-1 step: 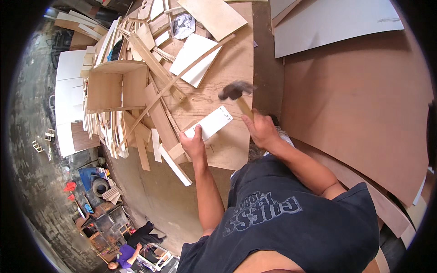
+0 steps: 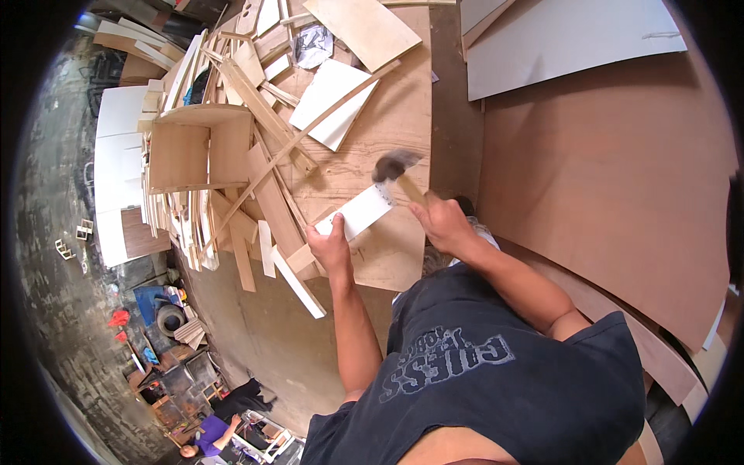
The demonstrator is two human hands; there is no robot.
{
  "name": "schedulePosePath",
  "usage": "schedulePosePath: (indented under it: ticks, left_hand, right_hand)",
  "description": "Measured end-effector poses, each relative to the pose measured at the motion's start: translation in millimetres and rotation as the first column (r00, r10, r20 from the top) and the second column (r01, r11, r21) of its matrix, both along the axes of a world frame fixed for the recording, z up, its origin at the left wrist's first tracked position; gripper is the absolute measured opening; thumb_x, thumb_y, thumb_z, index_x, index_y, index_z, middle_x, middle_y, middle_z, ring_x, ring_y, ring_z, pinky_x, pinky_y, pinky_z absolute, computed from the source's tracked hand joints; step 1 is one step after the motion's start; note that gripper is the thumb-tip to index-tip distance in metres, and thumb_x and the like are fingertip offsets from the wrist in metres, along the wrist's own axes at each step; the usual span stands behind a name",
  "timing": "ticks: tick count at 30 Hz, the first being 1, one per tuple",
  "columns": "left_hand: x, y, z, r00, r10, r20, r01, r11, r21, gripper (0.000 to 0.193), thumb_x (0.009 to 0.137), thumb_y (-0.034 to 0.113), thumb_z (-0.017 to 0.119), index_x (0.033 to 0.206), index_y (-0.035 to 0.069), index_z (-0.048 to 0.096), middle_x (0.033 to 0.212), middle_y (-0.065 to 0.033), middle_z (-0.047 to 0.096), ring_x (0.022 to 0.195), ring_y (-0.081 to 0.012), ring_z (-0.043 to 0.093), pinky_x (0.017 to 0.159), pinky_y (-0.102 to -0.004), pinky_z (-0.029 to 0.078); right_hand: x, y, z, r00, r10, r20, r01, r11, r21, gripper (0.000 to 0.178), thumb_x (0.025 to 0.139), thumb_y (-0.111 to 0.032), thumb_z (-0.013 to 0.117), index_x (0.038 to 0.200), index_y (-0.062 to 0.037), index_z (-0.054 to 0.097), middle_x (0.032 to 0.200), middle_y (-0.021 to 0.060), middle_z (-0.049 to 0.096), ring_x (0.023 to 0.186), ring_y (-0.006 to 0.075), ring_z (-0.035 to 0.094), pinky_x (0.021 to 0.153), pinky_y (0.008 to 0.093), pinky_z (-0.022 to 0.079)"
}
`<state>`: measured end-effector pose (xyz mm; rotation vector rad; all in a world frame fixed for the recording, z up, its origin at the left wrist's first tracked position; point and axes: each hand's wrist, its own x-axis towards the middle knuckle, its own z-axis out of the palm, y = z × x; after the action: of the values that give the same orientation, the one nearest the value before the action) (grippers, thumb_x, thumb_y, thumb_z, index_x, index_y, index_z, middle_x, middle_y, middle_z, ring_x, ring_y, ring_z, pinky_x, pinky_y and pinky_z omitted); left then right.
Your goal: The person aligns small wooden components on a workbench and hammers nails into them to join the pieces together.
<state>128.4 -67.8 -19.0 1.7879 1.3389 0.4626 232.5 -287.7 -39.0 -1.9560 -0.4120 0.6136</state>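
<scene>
A claw hammer (image 2: 397, 165) with a wooden handle is gripped in my right hand (image 2: 445, 222), its dark head smeared by motion. The head is over the far right end of a small white board (image 2: 359, 216), where several dark marks show. Whether it touches the board I cannot tell. My left hand (image 2: 331, 244) closes on the board's near left end, thumb on top. Beneath both hands lies the plywood worktable (image 2: 391, 260).
Wood strips and offcuts pile up on the table's left, with an open wooden box (image 2: 180, 155) among them. A white panel (image 2: 333, 101) lies beyond. Large brown sheets (image 2: 604, 178) stand at right. Another person (image 2: 211, 435) is at lower left.
The hammer head has come down and nearer to the end of the white board, and my right hand has shifted slightly left. My left hand and the board stay put.
</scene>
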Motion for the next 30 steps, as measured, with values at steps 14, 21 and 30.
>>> schedulePosePath:
  ticks: [14, 21, 30]
  left_hand:
    - [-23, 7, 59, 0.925, 0.082, 0.372, 0.03, 0.958, -0.286, 0.03, 0.095, 0.02, 0.08, 0.108, 0.005, 0.057, 0.095, -0.0043, 0.065, 0.081, -0.0111, 0.059, 0.074, -0.0287, 0.05]
    - [-33, 14, 124, 0.764, 0.172, 0.622, 0.122, 0.908, -0.401, 0.029, 0.094, 0.019, 0.08, 0.108, 0.006, 0.06, 0.097, -0.0054, 0.067, 0.086, -0.0132, 0.065, 0.079, -0.0298, 0.054]
    - [-58, 34, 150, 0.588, 0.321, 0.742, 0.171, 0.848, -0.502, 0.022, 0.095, 0.022, 0.078, 0.105, 0.009, 0.062, 0.098, -0.0027, 0.07, 0.087, -0.0124, 0.07, 0.078, -0.0276, 0.058]
  right_hand:
    - [27, -6, -18, 0.999, -0.048, 0.002, 0.048, 0.975, -0.219, 0.047, 0.107, -0.043, 0.058, 0.107, 0.0037, 0.064, 0.087, 0.0316, 0.07, 0.089, 0.053, 0.069, 0.08, 0.061, 0.052]
    - [29, 59, -65, 0.961, 0.112, 0.252, -0.01, 0.927, -0.374, 0.039, 0.103, -0.041, 0.064, 0.116, -0.0052, 0.064, 0.106, 0.0219, 0.074, 0.098, 0.0446, 0.072, 0.085, 0.0564, 0.057]
    - [25, 94, -107, 0.91, 0.129, 0.395, 0.059, 0.9, -0.432, 0.039, 0.097, -0.026, 0.073, 0.128, -0.006, 0.06, 0.126, 0.0187, 0.062, 0.115, 0.0396, 0.066, 0.092, 0.0527, 0.056]
